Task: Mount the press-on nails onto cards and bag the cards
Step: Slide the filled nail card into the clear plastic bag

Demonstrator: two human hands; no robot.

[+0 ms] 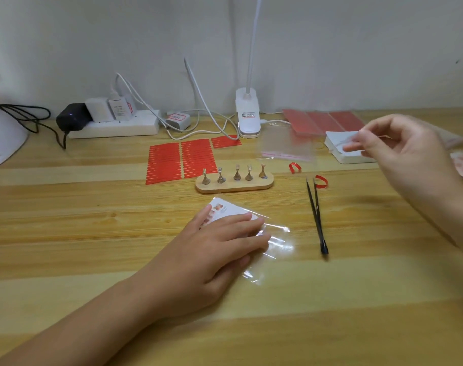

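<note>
My left hand (211, 249) lies flat with straight fingers on a clear bag (275, 247) that holds a white card with nails (225, 208). The bag's open end sticks out to the right of my fingers. My right hand (399, 149) hovers at the right, blurred, over a white stack of cards (342, 155), and pinches a thin clear strip (349, 140) between thumb and fingers. A wooden nail stand (234, 184) with several pegs carrying nails sits behind the bag.
Black tweezers (317, 217) lie right of the bag. Two red peeled strips (295, 167) curl near them. Red adhesive-tab sheets (182, 159), an empty clear bag (288, 146), a clip lamp (247, 114) and a power strip (114, 125) line the back.
</note>
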